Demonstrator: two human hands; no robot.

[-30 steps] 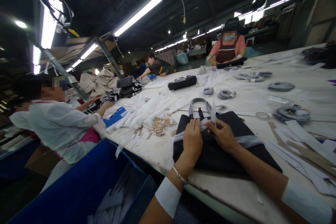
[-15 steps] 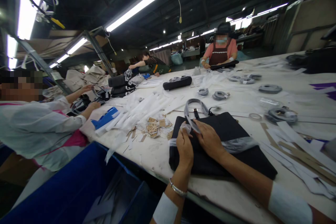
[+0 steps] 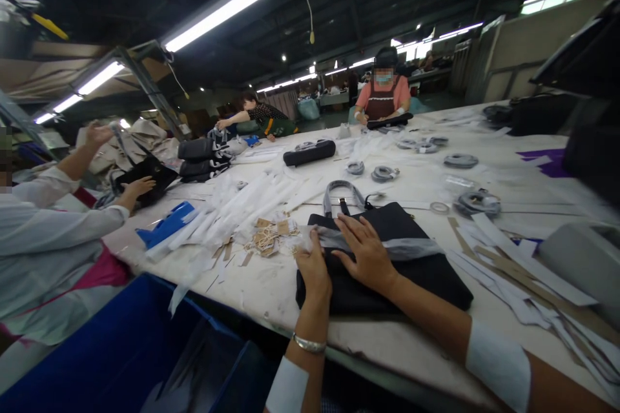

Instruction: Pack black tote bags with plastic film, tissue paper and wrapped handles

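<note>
A black handbag (image 3: 411,284) lies flat on the table in front of me. A translucent wrapping strip (image 3: 411,248) runs across its body. My left hand (image 3: 314,274) is at the bag's left edge, with thumb and fingers closed on the strip's end. My right hand (image 3: 371,258) lies on the bag with fingers spread, pressing over the strip. Beyond both hands the grey-wrapped handle (image 3: 345,187) stands up in an arch, touched by neither.
Paper tags with strings (image 3: 268,235) lie left of the bag; white and brown strips (image 3: 523,277) lie to its right. Coiled straps (image 3: 477,202) are scattered beyond. A blue bin (image 3: 121,342) stands below the table edge. A co-worker at left handles another black bag (image 3: 155,174).
Both hands have left the handle's base. My right hand has flattened onto the bag, and my left is at the strip's end. The left co-worker has raised a bag's handle. My view has turned right.
</note>
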